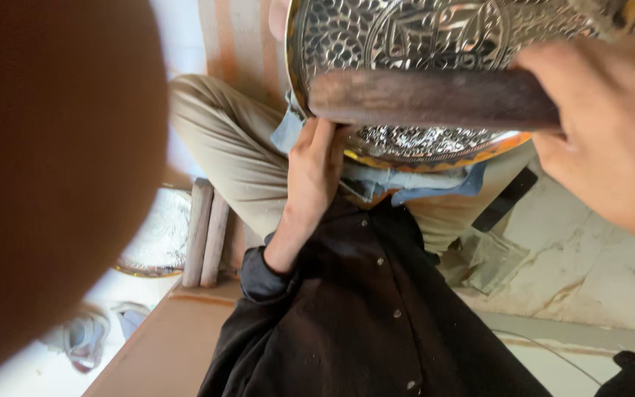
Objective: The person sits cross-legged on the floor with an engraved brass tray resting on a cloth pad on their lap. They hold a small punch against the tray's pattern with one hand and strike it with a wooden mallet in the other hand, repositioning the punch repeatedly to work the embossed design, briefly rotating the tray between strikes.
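Observation:
A round engraved silver-coloured metal tray (420, 29) with a golden rim rests on my lap, tilted toward me. My left hand (311, 173) grips its near rim, thumb and fingers pressed against the edge. My right hand (611, 125) is closed around a dark wooden handle (435, 99) that lies across the tray's face. The handle's far end stops just above my left hand's fingers. I wear a black buttoned shirt (361, 309) and khaki trousers (222, 140).
A blurred brown shape (53, 169) close to the lens hides the left side. A blue cloth (435, 184) lies under the tray. On the floor are a second engraved tray (162, 234), two wooden sticks (205, 234), sandals (86, 338), a flat black object (505, 200) and a thin cable (553, 351).

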### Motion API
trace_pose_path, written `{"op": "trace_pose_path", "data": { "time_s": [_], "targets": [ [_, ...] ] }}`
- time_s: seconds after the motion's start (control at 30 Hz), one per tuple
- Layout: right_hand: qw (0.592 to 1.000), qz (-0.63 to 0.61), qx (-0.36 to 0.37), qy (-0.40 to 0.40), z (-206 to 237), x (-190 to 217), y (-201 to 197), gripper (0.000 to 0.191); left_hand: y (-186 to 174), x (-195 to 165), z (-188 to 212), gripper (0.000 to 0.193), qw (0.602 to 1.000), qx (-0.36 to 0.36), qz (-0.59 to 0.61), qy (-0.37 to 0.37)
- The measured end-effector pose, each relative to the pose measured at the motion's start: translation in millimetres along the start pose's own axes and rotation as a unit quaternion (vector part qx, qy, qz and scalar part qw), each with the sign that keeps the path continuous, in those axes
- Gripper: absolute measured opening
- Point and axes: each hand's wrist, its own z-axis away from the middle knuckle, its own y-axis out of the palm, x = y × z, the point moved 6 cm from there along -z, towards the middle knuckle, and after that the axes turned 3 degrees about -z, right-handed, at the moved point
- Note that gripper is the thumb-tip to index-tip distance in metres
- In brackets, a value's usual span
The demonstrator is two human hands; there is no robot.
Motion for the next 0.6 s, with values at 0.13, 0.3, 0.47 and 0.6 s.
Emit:
{"op": "trace_pose_path", "data": {
  "time_s": [0.13, 0.3, 0.47, 0.6],
  "targets": [
    [0.998, -0.008, 0.041, 0.049, -3.9, -3.8, 10.9, 0.037, 1.5, -0.6, 0.4, 0.033, 0.999, 0.01, 0.028, 0.025],
    [0.982, -0.168, 0.009, 0.083, -1.1, -8.6, 14.4, 0.05, 2.2, -0.8, 1.2, 0.042, 1.0, -0.009, 0.014, 0.02],
    [0.995, -0.063, 0.054, 0.055, -3.4, -8.7, 22.7, 0.046, 4.9, -2.5, 2.0, 0.042, 0.999, -0.016, 0.009, 0.029],
    [0.928, -0.359, -0.035, 0.092, -10.7, -9.3, 21.7, 0.045, 5.4, 0.5, 2.2, 0.043, 0.999, -0.028, -0.005, 0.023]
  ]
}}
